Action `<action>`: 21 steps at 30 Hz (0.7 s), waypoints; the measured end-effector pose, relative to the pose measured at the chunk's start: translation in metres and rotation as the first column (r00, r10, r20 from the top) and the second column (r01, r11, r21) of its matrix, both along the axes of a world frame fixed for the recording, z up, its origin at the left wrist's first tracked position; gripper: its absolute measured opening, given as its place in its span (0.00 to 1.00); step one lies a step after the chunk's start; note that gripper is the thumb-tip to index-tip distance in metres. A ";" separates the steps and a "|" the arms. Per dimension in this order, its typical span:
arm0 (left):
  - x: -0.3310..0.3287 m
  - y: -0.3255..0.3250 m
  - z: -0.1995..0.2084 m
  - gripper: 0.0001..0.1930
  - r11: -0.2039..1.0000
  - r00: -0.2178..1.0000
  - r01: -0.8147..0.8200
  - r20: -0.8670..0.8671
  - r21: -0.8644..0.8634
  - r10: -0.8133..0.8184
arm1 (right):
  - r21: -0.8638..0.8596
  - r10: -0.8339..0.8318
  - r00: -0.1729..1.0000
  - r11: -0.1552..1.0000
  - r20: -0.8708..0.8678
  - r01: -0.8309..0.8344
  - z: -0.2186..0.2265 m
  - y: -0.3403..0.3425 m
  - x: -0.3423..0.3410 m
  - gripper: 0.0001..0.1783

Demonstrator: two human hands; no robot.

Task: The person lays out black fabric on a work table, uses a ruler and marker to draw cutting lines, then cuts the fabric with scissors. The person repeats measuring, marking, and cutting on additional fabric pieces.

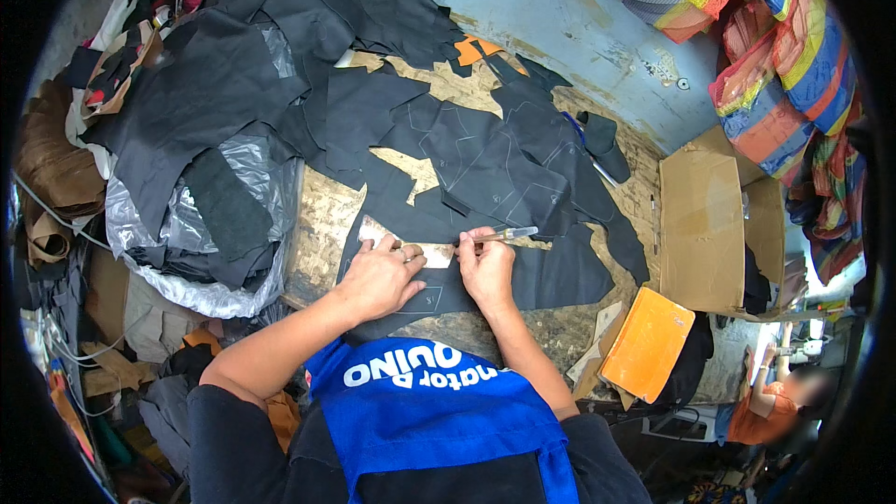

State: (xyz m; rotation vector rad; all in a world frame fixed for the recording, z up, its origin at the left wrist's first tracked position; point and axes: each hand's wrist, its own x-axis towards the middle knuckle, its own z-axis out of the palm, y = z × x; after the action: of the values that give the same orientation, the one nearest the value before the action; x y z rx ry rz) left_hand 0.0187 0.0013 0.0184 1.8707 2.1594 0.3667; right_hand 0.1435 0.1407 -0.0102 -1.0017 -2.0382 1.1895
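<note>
My left hand (381, 278) lies flat with fingers spread, pressing a pale, brown-stained pattern piece (437, 255) down on a black sheet of leather-like material (560, 273). At the pattern piece's right end, my right hand (485, 269) is closed round a pen (507, 234) with a clear barrel. The pen's tip is hidden by the fingers. A light drawn outline shows on the black sheet below my left hand. Beyond both hands lie more black pieces (495, 173) with thin pale outlines drawn on them.
Black material is heaped at the far left, beside a plastic-lined container (201, 303). A cardboard box (702, 229) and an orange book-like pad (648, 343) are on the right. A blue pen (575, 129) lies further back. Striped woven sacks (784, 65) hang at far right; another person (761, 406) is lower right.
</note>
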 end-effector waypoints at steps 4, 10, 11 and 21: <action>-0.012 0.017 0.014 0.18 0.987 0.997 0.065 0.052 -0.145 -0.058 | 0.007 -0.059 0.995 0.998 -0.079 0.060 -0.008 -0.002 0.003 0.08; -0.032 0.049 0.020 0.19 0.904 0.979 0.187 0.148 -0.385 -0.140 | 0.290 0.050 0.999 0.956 0.008 -0.050 0.004 -0.004 0.006 0.07; -0.033 0.051 0.020 0.19 0.893 0.977 0.199 0.157 -0.404 -0.147 | 0.266 0.037 0.998 0.964 -0.041 -0.025 0.007 -0.003 0.007 0.07; -0.035 0.050 0.018 0.20 0.878 0.965 0.255 0.170 -0.405 -0.202 | 0.186 0.139 0.990 0.973 0.019 -0.140 0.005 -0.003 0.000 0.07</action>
State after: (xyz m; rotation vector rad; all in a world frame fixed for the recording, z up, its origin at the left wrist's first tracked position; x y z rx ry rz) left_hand -0.0162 0.0517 0.0362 1.7670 1.7351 -0.0396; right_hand 0.1432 0.1376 -0.0051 -0.7842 -2.2087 1.0407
